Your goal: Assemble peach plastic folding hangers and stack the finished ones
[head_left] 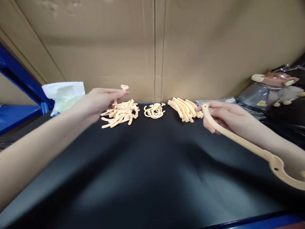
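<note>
My left hand (pixel 101 100) pinches a small beige curved piece (pixel 124 87), whose flat rounded end sticks up past the fingertips. Below and behind those fingers lies a loose pile of beige curved strips (pixel 119 116). My right hand (pixel 230 116) is closed on a long beige curved bar (pixel 243 140) with a hole near its upper end and another at a wider bend; its far end runs toward the right edge of the view. Just left of the right fingers is a bundle of longer beige pieces (pixel 183 108). Between both hands sits a small heap of hook-shaped beige pieces (pixel 154 111).
The black tabletop (pixel 147 178) stretches toward me. A white and clear bag (pixel 65 95) stands at the back left by a blue frame (pixel 23 73). A clear bottle with a brown lid (pixel 274 79) stands at the back right. Cardboard (pixel 107 41) forms the back wall.
</note>
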